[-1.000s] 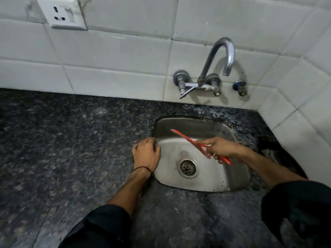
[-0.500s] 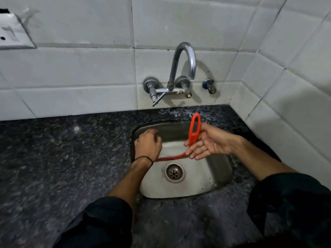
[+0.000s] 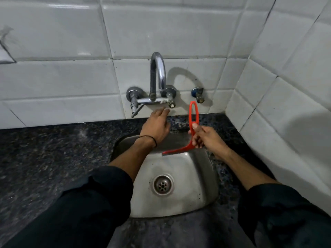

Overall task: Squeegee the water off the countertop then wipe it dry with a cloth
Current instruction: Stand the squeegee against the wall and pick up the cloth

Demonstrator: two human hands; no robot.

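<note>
A steel sink (image 3: 198,187) has a round drain (image 3: 162,185) in its floor. Above it, a chrome tap (image 3: 158,72) with a curved spout is fixed to white tiles (image 3: 53,81). A small valve (image 3: 198,94) sits just right of it.

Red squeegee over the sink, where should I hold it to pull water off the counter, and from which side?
Grip the red plastic squeegee by its long loop handle, low near the neck, coming from the right as the right hand does now. The handle stands upright and the flat blade flares leftward over the steel sink, so fingers there are clear of the wiping edge.
</note>
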